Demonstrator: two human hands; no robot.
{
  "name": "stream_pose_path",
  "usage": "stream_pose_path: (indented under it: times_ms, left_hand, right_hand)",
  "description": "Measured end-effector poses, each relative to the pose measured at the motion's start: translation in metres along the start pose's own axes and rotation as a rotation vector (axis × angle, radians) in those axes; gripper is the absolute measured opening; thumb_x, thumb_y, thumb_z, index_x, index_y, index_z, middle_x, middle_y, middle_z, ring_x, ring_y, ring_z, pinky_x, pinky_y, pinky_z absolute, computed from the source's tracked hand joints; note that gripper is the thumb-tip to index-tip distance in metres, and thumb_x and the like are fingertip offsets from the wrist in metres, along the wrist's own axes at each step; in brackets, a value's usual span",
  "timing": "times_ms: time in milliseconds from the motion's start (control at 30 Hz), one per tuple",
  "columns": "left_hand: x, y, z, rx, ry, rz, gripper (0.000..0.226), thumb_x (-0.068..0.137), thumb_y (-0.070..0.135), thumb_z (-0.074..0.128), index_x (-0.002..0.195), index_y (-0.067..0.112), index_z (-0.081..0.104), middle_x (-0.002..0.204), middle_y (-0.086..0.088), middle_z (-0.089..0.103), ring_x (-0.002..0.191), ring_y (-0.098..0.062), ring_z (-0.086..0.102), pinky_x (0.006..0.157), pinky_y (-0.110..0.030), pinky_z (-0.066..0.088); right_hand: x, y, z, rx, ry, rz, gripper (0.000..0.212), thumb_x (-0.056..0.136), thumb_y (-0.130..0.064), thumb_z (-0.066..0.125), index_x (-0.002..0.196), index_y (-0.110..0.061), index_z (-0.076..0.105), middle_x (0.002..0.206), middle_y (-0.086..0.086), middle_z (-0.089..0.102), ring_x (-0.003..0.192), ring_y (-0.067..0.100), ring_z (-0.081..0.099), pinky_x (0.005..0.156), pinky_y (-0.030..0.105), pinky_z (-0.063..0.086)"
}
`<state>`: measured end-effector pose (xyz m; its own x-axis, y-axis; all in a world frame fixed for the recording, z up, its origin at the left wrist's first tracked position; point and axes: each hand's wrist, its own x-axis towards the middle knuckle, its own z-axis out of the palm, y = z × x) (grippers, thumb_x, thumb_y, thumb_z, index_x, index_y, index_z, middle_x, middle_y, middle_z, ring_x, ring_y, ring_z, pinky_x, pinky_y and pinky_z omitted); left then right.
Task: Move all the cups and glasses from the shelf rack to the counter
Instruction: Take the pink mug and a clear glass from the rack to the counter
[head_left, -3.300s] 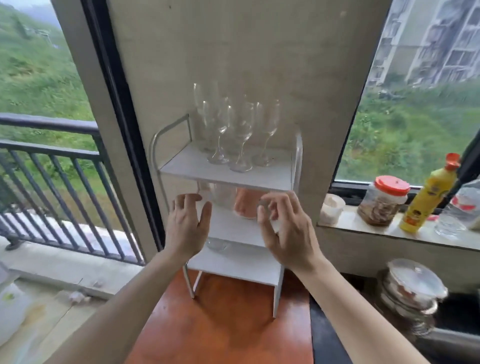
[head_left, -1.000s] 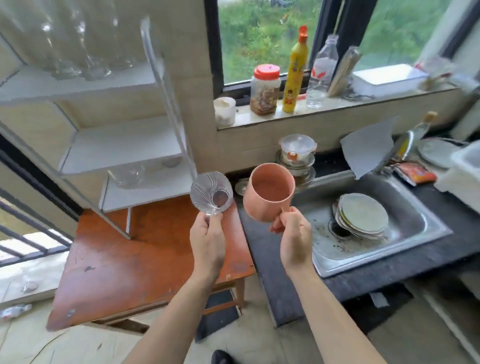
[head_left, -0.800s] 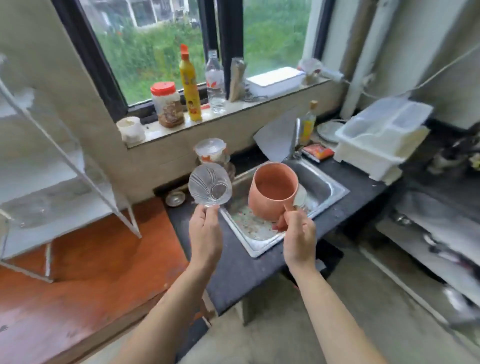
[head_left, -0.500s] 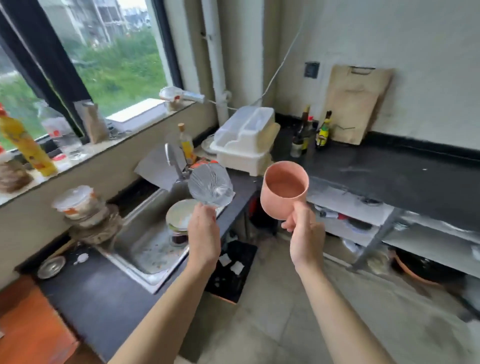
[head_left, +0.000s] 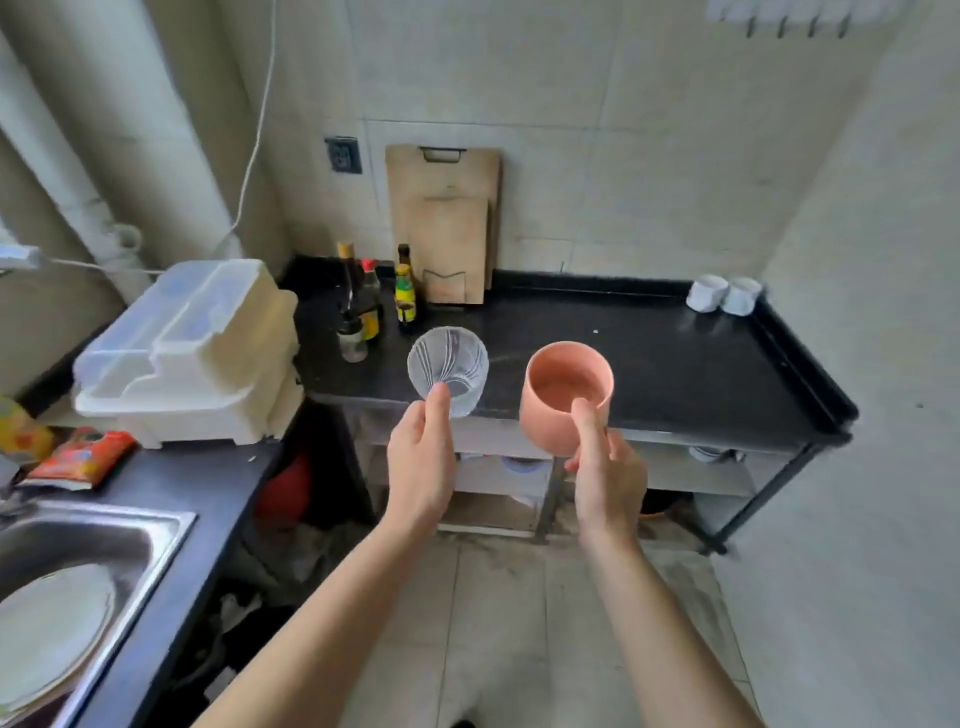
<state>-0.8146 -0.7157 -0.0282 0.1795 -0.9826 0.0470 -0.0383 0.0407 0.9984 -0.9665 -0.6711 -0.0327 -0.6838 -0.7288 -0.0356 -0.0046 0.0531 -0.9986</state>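
Since half a second ago view swings right: sink and window drop out to the left edge, black worktop now sits dead ahead with two cutting boards leaning on the wall behind it. Both cups come along, same grips.

Left hand closed on ribbed clear glass cup, thumb on its near rim, mouth tilted toward camera. Right hand closed on pink mug, thumb over the rim, fingers wrapped below; handle hidden. Both held in air at the worktop's near edge, side by side, not touching, glass to the left.

Key relation: bare worktop lies straight forward and slightly below both hands, its long axis running left to right. Right hand faces the widest free stretch; left hand is nearer the sauce bottles at the back left. Two white cups sit at far right corner.

Likely next: reach forward, level the cups, set down. Glass looks thin, fluted, see-through; mug matte, thick-walled, empty as far as visible.
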Motion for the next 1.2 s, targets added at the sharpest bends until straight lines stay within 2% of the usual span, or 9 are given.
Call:
stream_pose_path:
  times_ms: [100, 200, 400, 500, 633, 800, 933, 1033, 1200]
  left_hand:
    - [0.041, 0.006, 0.070, -0.016, -0.115, -0.022, 0.054, 0.095, 0.055, 0.046, 0.075, 0.005, 0.045, 0.068, 0.004, 0.042, 0.064, -0.012, 0.038, 0.064, -0.034, 0.034]
    - [0.072, 0.010, 0.142, -0.015, -0.262, -0.024, 0.052, 0.096, 0.053, 0.045, 0.082, 0.004, 0.053, 0.078, 0.003, 0.049, 0.067, -0.005, 0.043, 0.065, -0.029, 0.038]
    - [0.099, 0.005, 0.278, -0.012, -0.502, -0.076, 0.054, 0.093, 0.051, 0.043, 0.089, 0.000, 0.058, 0.086, 0.000, 0.051, 0.080, -0.010, 0.047, 0.073, -0.029, 0.041]
    - [0.111, -0.003, 0.341, 0.035, -0.563, -0.108, 0.044, 0.093, 0.052, 0.043, 0.086, 0.011, 0.056, 0.087, 0.003, 0.052, 0.082, -0.009, 0.048, 0.075, -0.029, 0.041]
    - [0.129, -0.006, 0.421, 0.085, -0.549, -0.115, 0.047, 0.093, 0.050, 0.043, 0.078, 0.006, 0.042, 0.073, 0.000, 0.038, 0.061, -0.010, 0.032, 0.061, -0.031, 0.033]
    - [0.168, -0.006, 0.506, 0.130, -0.485, -0.144, 0.053, 0.098, 0.047, 0.040, 0.098, -0.003, 0.057, 0.074, -0.003, 0.039, 0.060, -0.012, 0.032, 0.061, -0.033, 0.033]
    - [0.199, -0.015, 0.544, 0.160, -0.420, -0.186, 0.043, 0.100, 0.047, 0.036, 0.092, 0.016, 0.064, 0.069, 0.008, 0.051, 0.060, -0.009, 0.039, 0.062, -0.030, 0.038]
    - [0.230, -0.027, 0.564, 0.203, -0.405, -0.230, 0.042, 0.102, 0.044, 0.034, 0.088, 0.014, 0.058, 0.071, 0.003, 0.047, 0.063, -0.010, 0.037, 0.065, -0.032, 0.037]
    - [0.291, -0.057, 0.595, 0.242, -0.379, -0.311, 0.034, 0.100, 0.038, 0.035, 0.076, 0.013, 0.040, 0.070, -0.001, 0.034, 0.065, -0.014, 0.030, 0.061, -0.034, 0.031]
  right_hand:
    - [0.061, -0.013, -0.018, -0.061, 0.090, 0.026, 0.052, 0.077, -0.066, 0.059, 0.045, -0.026, 0.053, 0.047, -0.013, 0.054, 0.047, -0.004, 0.052, 0.055, 0.026, 0.038]
    - [0.117, -0.017, -0.046, -0.064, 0.231, 0.044, 0.047, 0.072, -0.069, 0.056, 0.045, -0.030, 0.059, 0.051, -0.014, 0.059, 0.057, 0.002, 0.055, 0.057, 0.027, 0.036]
    - [0.212, -0.004, -0.113, -0.014, 0.422, 0.132, 0.040, 0.074, -0.066, 0.059, 0.052, -0.032, 0.065, 0.053, -0.010, 0.063, 0.065, 0.013, 0.062, 0.061, 0.033, 0.043]
    - [0.271, 0.010, -0.140, 0.011, 0.478, 0.187, 0.043, 0.072, -0.066, 0.058, 0.047, -0.031, 0.063, 0.053, -0.008, 0.064, 0.070, 0.016, 0.066, 0.065, 0.034, 0.048]
    - [0.360, 0.018, -0.168, 0.036, 0.450, 0.223, 0.049, 0.071, -0.065, 0.053, 0.047, -0.024, 0.061, 0.056, -0.004, 0.067, 0.071, 0.021, 0.066, 0.066, 0.037, 0.048]
    - [0.464, 0.015, -0.192, -0.053, 0.371, 0.186, 0.052, 0.079, -0.063, 0.051, 0.055, -0.020, 0.066, 0.059, -0.007, 0.070, 0.068, 0.015, 0.067, 0.062, 0.032, 0.041]
    - [0.529, 0.017, -0.191, -0.144, 0.284, 0.205, 0.052, 0.090, -0.056, 0.050, 0.060, -0.017, 0.067, 0.062, -0.007, 0.073, 0.071, 0.009, 0.069, 0.071, 0.039, 0.055]
    - [0.571, 0.029, -0.177, -0.176, 0.240, 0.236, 0.053, 0.093, -0.052, 0.051, 0.057, -0.015, 0.067, 0.062, -0.006, 0.074, 0.073, 0.013, 0.072, 0.077, 0.047, 0.059]
    - [0.636, 0.055, -0.138, -0.318, 0.183, 0.314, 0.053, 0.094, -0.052, 0.049, 0.064, -0.015, 0.071, 0.065, -0.005, 0.073, 0.073, 0.016, 0.072, 0.076, 0.046, 0.060]
